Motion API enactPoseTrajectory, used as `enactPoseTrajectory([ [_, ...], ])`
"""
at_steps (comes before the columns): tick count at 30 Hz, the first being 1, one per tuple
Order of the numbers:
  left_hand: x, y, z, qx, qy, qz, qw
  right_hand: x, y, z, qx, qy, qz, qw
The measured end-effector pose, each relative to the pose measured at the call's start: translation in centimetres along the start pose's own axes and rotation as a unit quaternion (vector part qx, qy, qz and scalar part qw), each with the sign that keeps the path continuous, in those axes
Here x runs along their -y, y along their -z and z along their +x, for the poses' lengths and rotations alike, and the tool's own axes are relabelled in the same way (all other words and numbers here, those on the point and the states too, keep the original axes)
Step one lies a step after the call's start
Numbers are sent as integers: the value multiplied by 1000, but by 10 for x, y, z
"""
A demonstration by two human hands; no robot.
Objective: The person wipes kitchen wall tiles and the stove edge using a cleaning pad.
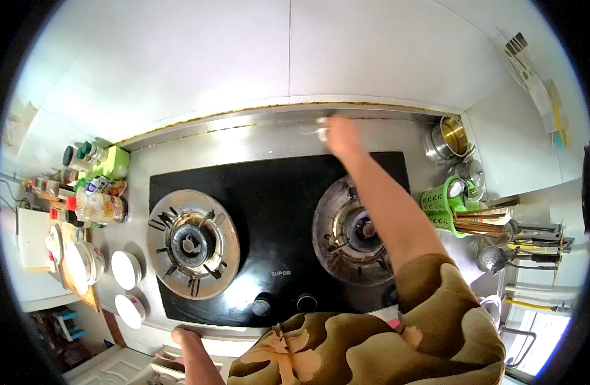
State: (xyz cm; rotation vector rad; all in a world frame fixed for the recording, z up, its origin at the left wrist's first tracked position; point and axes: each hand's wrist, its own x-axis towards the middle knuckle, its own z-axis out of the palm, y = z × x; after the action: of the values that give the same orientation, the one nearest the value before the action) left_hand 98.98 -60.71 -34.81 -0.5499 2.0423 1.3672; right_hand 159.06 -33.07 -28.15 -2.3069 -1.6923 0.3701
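My right hand (340, 136) reaches over the steel counter (243, 136) behind the black gas stove (275, 192). Its fingers are closed around something small and white (322, 130), perhaps a cloth or tissue; motion blur hides its exact form. My right forearm passes above the right burner (336, 240). The left burner (193, 244) is to the other side. Low in the view, my left hand (181, 336) hangs by the counter's front edge, left of the patterned clothing. Its fingers are mostly hidden, and I cannot make out whether it holds anything.
Two white bowls (125, 269) sit left of the stove, near jars and bottles (99, 206). At the right are metal pots (450, 136), a green basket (439, 205) with chopsticks, and hanging ladles (490, 259). A tiled wall (211, 58) rises behind the counter.
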Motion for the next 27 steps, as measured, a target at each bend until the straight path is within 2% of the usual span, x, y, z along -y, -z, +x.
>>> enactPoseTrajectory([
  [1, 3, 2, 10, -19, -9, 14, 1000, 13, -21, 7, -26, 50, 56, 997],
  [3, 5, 10, 46, -19, -28, 19, 999, 22, -18, -4, 4, 66, 38, 997],
  [5, 12, 14, 63, -8, -18, 29, 999, -15, -4, -8, 16, 40, 30, 999],
  [6, 9, 11, 46, -26, 1, 33, 999, -55, -3, -4, -16, 82, -30, 996],
  [9, 10, 9, 35, 0, -13, 11, 1000, -125, 48, -22, -1, -81, -38, 996],
  [10, 8, 3, 10, -45, -19, 60, 997, -128, 45, -24, 9, -71, -40, 997],
  [12, 6, 9, 15, -46, -9, 106, 993, -126, 46, -24, 35, -95, -115, 988],
  [13, 3, 7, 14, -32, 0, 107, 994, -110, 24, -23, -12, -42, -138, 989],
  [14, 3, -2, -3, -30, -3, 30, 999, -77, 18, -18, 23, 8, -132, 991],
  [15, 5, 2, 6, -32, -7, 29, 999, -47, 4, -14, -10, 52, -61, 997],
  [16, 10, 7, 21, -36, -16, 42, 998, -8, 5, -2, 66, 34, -92, 993],
  [18, 7, 5, 29, -35, -28, 51, 998, 37, -11, 9, -18, 65, 49, 997],
  [19, 7, 5, 28, -36, -17, 54, 998, 49, -15, 10, -19, 64, 50, 997],
  [21, 5, 6, 24, -41, 6, 60, 997, 63, -20, 9, 27, 126, 37, 991],
  [22, 4, 7, 32, -40, 6, 62, 997, 50, -26, 9, 20, 161, 31, 986],
  [24, 11, 13, 49, 34, 21, 3, 999, -1, -19, 9, -5, 155, 39, 987],
  [25, 12, 10, 44, 35, 24, 0, 999, -32, -6, 9, 27, 91, 30, 995],
  [26, 8, 4, 25, 14, 1, -11, 1000, -60, 14, -1, 6, 45, 51, 998],
  [27, 8, 3, 15, -10, -22, -21, 999, -93, 22, -6, -68, 19, 1, 997],
])
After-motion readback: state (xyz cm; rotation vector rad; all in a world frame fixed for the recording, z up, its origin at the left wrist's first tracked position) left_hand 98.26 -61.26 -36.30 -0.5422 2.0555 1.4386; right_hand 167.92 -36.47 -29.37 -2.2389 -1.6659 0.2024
